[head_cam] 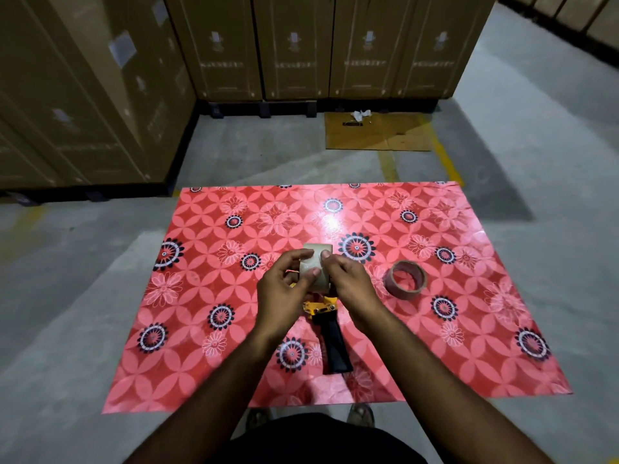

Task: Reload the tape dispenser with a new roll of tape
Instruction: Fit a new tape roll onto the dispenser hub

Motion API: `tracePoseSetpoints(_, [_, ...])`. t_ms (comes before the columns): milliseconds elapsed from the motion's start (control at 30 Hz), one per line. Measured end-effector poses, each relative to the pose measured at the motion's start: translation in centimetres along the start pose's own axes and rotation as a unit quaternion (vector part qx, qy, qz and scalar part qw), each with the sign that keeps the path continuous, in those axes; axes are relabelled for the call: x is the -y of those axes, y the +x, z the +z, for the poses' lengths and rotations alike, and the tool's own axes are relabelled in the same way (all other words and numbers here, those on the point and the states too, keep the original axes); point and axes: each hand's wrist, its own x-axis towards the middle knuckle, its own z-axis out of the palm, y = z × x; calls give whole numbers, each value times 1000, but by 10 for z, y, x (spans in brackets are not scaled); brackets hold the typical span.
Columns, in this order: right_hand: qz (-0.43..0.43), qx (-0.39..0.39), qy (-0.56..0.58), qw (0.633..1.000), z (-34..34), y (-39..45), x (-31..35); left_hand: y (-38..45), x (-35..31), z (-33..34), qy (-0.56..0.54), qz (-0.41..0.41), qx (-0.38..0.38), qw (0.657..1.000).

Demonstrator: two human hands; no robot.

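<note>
A pale roll of tape [316, 262] stands on edge above the tape dispenser, held between both hands. My left hand [279, 289] grips its left side, with the thumb on its face. My right hand [350, 284] pinches its right edge. The dispenser [326, 318] lies on the red flowered table, its yellow body partly hidden under my hands and its black handle pointing toward me. A second ring, a nearly bare brownish tape core [405, 279], lies flat on the table to the right of my right hand.
The red patterned table [234, 363] stands on a grey concrete floor. Tall cardboard cartons [294, 45] line the back and left. A flattened cardboard sheet [378, 132] lies on the floor beyond the table. My sandalled feet show below the near edge.
</note>
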Motion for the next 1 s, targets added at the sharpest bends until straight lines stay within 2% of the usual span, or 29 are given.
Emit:
tracePoseSetpoints(133, [11,31,25,999,-3,2,9,1,-7,-2,-46,-37,9,998])
tracePoseSetpoints(333, [23,85,16,996,-3,9,12,4,-4,-4,-41,-34,-16,998])
tracePoseSetpoints(467, [32,132,24,990,-5,10,17,5,-7,-6,-42,-19,9,999])
tracePoseSetpoints(667, [43,124,75,988,-4,15,18,11,-5,-10,-9,-12,-7,1000])
tracePoseSetpoints(800, [26,113,68,991,2,14,18,13,-1,-8,12,5,-17,1000])
tracePoseSetpoints(1000, [44,147,24,988,-3,12,22,10,0,-7,17,-11,-41,999])
